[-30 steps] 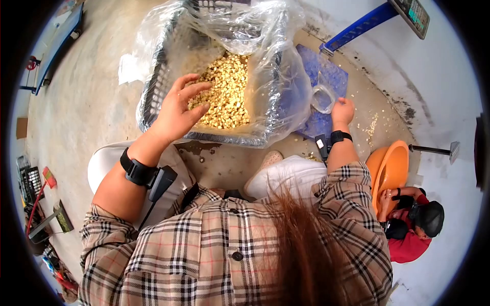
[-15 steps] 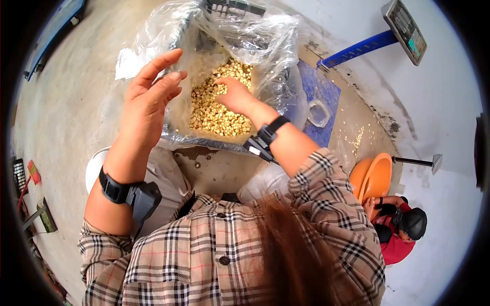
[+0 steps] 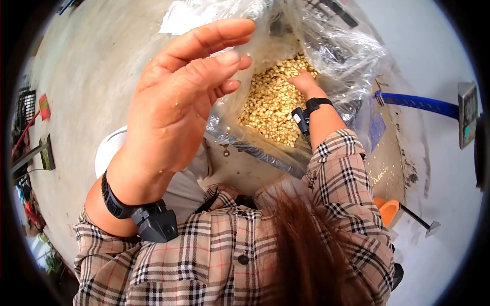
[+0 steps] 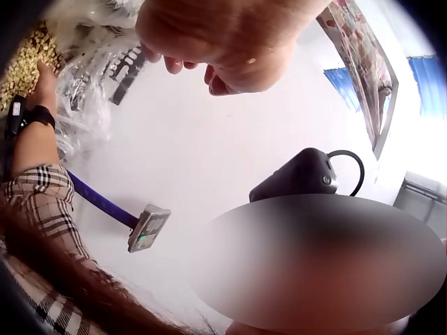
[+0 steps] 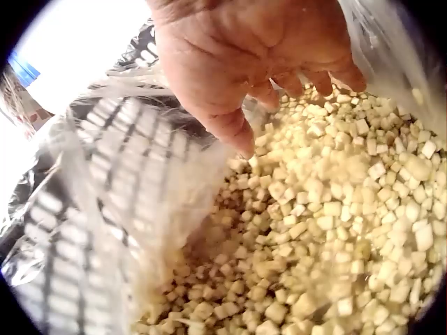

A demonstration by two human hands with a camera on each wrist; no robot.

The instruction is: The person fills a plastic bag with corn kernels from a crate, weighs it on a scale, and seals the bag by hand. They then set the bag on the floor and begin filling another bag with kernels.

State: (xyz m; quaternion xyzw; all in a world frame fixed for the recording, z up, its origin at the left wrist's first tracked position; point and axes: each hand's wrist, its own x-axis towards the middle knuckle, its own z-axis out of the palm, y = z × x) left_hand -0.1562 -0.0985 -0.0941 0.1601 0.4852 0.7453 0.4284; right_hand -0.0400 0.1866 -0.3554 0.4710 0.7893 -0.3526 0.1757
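Observation:
Pale yellow cubed pieces (image 3: 273, 104) fill the bottom of a crate lined with clear plastic (image 3: 352, 56). The right hand (image 3: 306, 84) reaches into the crate, its fingertips at the surface of the pieces. In the right wrist view that hand (image 5: 258, 56) has its palm showing and fingers loosely bent over the pieces (image 5: 328, 202), holding nothing visible. The left hand (image 3: 173, 102) is raised close to the head camera, left of the crate, fingers relaxed and holding nothing; a few small bits stick to its skin. The left wrist view shows part of this hand (image 4: 223, 42).
A scale display (image 3: 467, 115) on a blue post (image 3: 421, 103) stands at the right by the wall. Below it are an orange basin (image 3: 389, 210) and scattered bits on the floor. A white sheet (image 3: 186, 18) lies beyond the left hand; racks and tools stand far left.
The right hand has moved from beside the crate, over the blue platform, into the pieces. The left hand has left the crate and risen toward the head camera. The head view has shifted.

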